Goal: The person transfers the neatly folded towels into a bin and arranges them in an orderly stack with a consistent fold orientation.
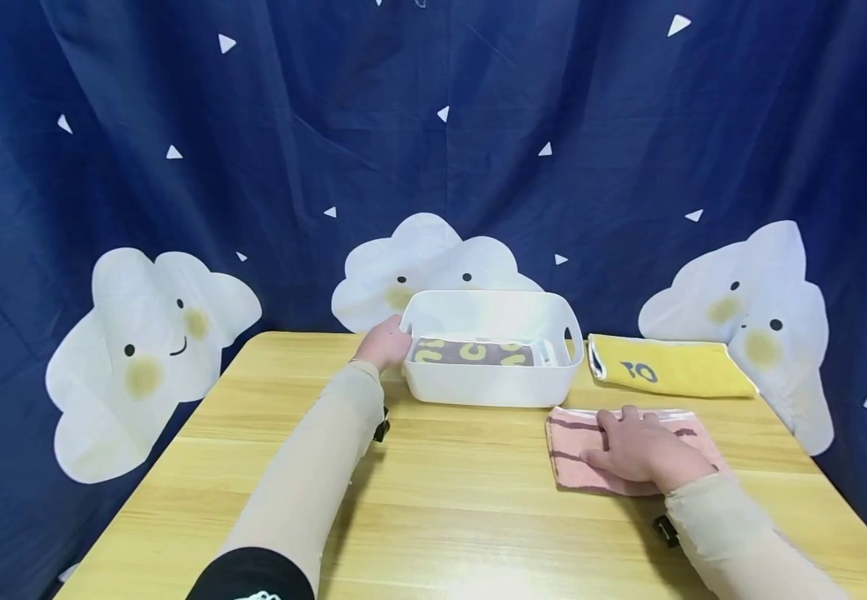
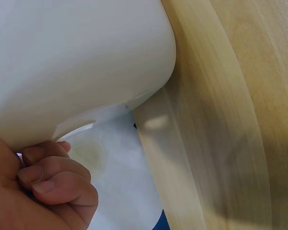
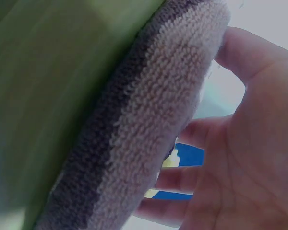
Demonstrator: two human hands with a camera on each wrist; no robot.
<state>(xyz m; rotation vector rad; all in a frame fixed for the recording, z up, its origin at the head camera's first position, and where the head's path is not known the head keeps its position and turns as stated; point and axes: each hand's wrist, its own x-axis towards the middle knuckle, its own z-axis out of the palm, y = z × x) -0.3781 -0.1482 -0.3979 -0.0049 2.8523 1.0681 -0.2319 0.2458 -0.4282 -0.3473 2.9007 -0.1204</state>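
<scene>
A white plastic basket [image 1: 488, 387] stands near the table's back edge, holding a folded grey-purple towel [image 1: 448, 353] with yellow marks. My left hand [image 1: 384, 343] grips the basket's left end; curled fingers [image 2: 62, 184] show against its rim in the left wrist view. On the right lies a folded pink towel [image 1: 574, 472] with dark stripes, its thick folded edge [image 3: 158, 96] filling the right wrist view. My right hand [image 1: 643, 450] rests on top of it, fingers spread and fairly straight.
A folded yellow towel [image 1: 692, 371] with a grey print lies right of the basket, behind the pink one. The wooden table [image 1: 433, 500] ends at a dark blue curtain [image 1: 373, 100] printed with clouds and triangles.
</scene>
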